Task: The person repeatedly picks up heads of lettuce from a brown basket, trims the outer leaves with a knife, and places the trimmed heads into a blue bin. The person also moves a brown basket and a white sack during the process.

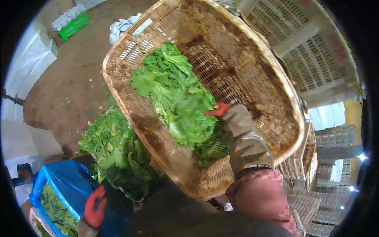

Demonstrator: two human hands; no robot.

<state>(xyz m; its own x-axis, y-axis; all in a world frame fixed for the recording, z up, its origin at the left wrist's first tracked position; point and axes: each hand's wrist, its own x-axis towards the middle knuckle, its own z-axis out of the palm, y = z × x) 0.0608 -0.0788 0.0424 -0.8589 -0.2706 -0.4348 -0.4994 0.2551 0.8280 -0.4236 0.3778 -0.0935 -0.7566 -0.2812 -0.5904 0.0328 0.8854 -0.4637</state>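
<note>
My right hand [219, 110], in a red glove, reaches into a large, dirt-stained plastic crate [237, 38]. Its fingertips are at the edge of a blurred green lettuce head [194, 118]. A small yellow patch shows at the fingers; whether they grip anything cannot be made out. More leafy lettuce [168, 74] lies in a row along the crate's near left side. At the lower left is my left hand [95, 206], also red-gloved, its thumb and fingers apart with nothing in them. It is beside a blue plastic liner [65, 177] around more leafy greens [56, 207].
A heap of lettuce [118, 145] lies left of the crate, under its rim. Leaf scraps dot the brown floor [74, 80]. Stacked white boxes [32, 62] line the left; a green crate [74, 26] stands at far left. More plastic crates [308, 59] are on the right.
</note>
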